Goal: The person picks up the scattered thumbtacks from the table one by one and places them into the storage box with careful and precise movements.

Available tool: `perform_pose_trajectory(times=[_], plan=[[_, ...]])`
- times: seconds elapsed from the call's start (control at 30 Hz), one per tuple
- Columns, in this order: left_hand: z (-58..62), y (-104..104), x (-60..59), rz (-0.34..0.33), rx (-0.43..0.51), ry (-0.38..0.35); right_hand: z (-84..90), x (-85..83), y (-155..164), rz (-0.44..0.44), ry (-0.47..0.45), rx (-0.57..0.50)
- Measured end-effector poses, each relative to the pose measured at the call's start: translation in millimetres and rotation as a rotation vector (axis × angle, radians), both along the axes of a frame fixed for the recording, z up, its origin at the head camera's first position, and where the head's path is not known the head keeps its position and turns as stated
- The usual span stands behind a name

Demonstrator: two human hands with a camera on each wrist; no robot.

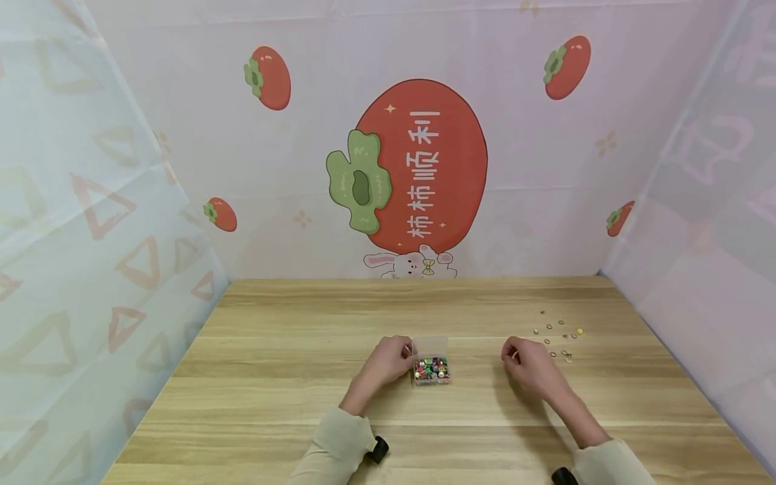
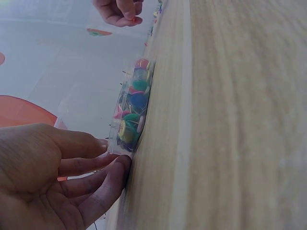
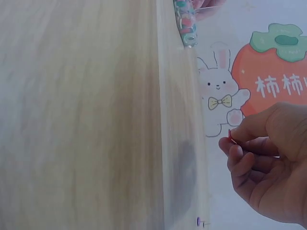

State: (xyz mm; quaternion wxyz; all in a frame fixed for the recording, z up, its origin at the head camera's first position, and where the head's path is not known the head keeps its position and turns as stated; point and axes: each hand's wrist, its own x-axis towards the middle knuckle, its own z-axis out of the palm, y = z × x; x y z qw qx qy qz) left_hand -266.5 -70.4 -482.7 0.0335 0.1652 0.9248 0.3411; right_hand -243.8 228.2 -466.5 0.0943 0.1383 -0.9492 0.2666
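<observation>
A small clear plastic box [image 1: 432, 382] of multicoloured thumbtacks stands on the table, its transparent lid [image 1: 430, 345] raised at the back. My left hand [image 1: 390, 358] holds the box at its left end; in the left wrist view the fingertips lie against that end wall. To the right of the box, my right hand [image 1: 530, 364] is lifted over the wood. Between its thumb and forefinger it pinches a tiny red thumbtack [image 3: 230, 135], mostly hidden by the fingertips. Several loose thumbtacks [image 1: 547, 341] lie scattered beyond the right hand.
The wooden table [image 1: 291, 377] ends at a printed back curtain [image 1: 521, 222] with persimmons and a rabbit. Cloth walls [image 1: 121, 256] close in both sides. A yellow tack [image 1: 580, 331] lies among the scattered ones at the right.
</observation>
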Motion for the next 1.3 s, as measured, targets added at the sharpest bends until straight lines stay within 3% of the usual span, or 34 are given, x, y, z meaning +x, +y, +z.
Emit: perform_pose_trajectory(times=[0.37,0.93,1.3], plan=[[1.1,0.3,1.1,0.002,-0.007,0.0,-1.0,-1.1,-21.6,0.027,-0.017,-0.013],[-0.5,-0.2,-0.4,-0.013,-0.018,0.024,-10.2,-2.3,-67.4,0.214,0.033,-0.061],[-1.6,-0.1,-1.6,-0.018,0.009,0.022,-9.2,-4.2,-87.5,0.269,0.023,-0.074]])
